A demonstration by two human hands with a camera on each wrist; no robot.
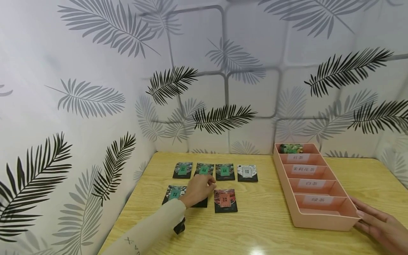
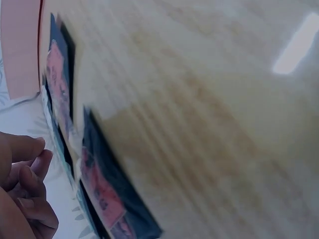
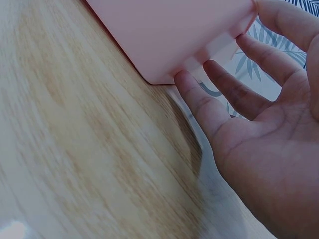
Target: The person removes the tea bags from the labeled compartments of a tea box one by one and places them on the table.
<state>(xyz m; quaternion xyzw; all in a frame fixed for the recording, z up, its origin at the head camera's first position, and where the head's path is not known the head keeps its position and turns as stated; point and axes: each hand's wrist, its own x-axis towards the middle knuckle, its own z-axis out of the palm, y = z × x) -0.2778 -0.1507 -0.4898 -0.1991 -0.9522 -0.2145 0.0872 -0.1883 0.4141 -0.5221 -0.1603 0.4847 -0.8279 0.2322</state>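
My left hand (image 1: 199, 188) hovers over the front row of tea sachets, fingers bent and thumb tip close to the index fingertip. Nothing shows between them in the left wrist view. Under it lies a partly hidden dark sachet (image 1: 201, 203). Beside it are a red-labelled sachet (image 1: 225, 201) and a green-labelled one (image 1: 174, 193). With fairly straight, spread fingers, my right hand (image 1: 382, 224) touches the near right corner of a pink divided box (image 1: 325, 220). Its fingertips (image 3: 185, 82) rest against the smooth pink wall.
Behind lie three green-labelled sachets (image 1: 182, 170) and a white-labelled one (image 1: 247, 173) in a row. The box's dividers carry white labels with Chinese characters; its farthest compartment holds a green and yellow sachet (image 1: 291, 148). A leaf-patterned wall covering (image 1: 210, 88) borders the wooden table (image 1: 255, 226).
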